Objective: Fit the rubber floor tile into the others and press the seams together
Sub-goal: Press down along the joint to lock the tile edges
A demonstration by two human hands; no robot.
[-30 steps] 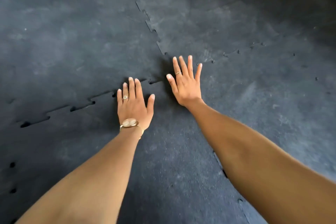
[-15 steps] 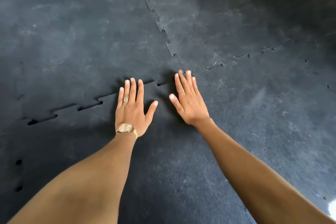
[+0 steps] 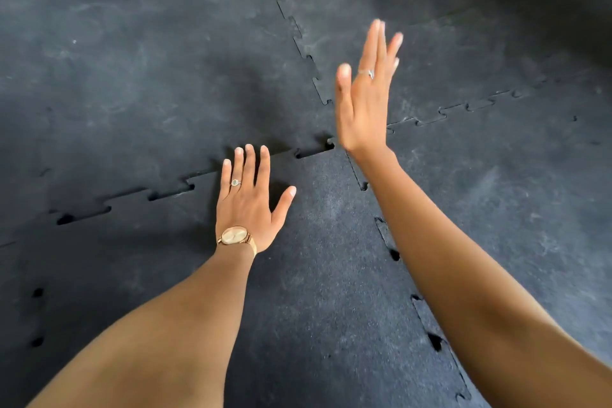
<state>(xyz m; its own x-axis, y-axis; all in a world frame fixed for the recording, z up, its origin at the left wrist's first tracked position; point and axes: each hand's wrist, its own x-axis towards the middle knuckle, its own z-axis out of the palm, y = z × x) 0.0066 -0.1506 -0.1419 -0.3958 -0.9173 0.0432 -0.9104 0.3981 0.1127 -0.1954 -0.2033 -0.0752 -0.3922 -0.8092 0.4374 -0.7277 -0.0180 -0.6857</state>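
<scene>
The floor was covered in dark grey rubber tiles with jigsaw-toothed edges; four met at one corner junction (image 3: 331,142). Three of them, scuffed and marbled (image 3: 132,60), lay beyond and to the right of that junction. The fourth, a speckled dark grey rubber floor tile (image 3: 314,275), lay nearest the person, below and left of the junction, its far seam (image 3: 165,192) and right seam (image 3: 390,248) showing open gaps between the teeth. Two bare hands were in view. The left hand (image 3: 248,209), wearing one ring and one gold wristwatch (image 3: 235,236), lay flat on the speckled tile just left of the junction, fingers spread and gripping nothing. The right hand (image 3: 362,103), with one ring, was raised above the junction, fingers straight together, holding nothing.
</scene>
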